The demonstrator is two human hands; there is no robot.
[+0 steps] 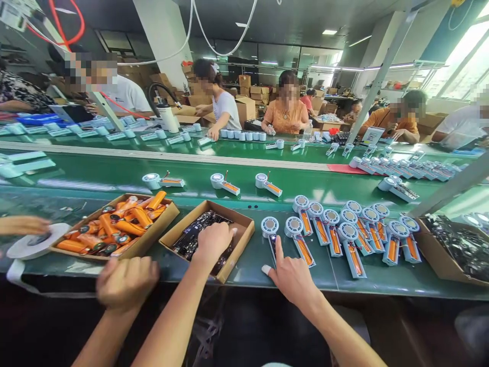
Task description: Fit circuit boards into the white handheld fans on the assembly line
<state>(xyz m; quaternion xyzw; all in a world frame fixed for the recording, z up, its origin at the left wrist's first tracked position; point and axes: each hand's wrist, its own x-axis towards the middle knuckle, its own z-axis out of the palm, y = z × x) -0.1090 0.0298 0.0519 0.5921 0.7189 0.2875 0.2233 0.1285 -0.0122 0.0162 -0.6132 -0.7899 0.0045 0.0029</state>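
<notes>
My left hand (216, 239) reaches down into a cardboard box (244, 239) of small black circuit boards (187, 239). Its fingers are hidden behind the back of the hand, so any hold on a board cannot be made out. My right hand (294, 278) is at the handle of a light-blue handheld fan (269, 227) lying on the bench. The index finger lies along the handle, where a dark board shows, and the thumb, with a white cover on its tip, is at the handle's other side. Just right lies another fan (294, 226) with an orange battery in its handle.
A co-worker's fist (128, 283) and other hand (23, 224) are close on my left, near a box of orange batteries (122, 224) and a tape roll (38, 242). Several fans (353, 250) lie right, before a box of black parts (458, 244). People work across the green conveyor (191, 168).
</notes>
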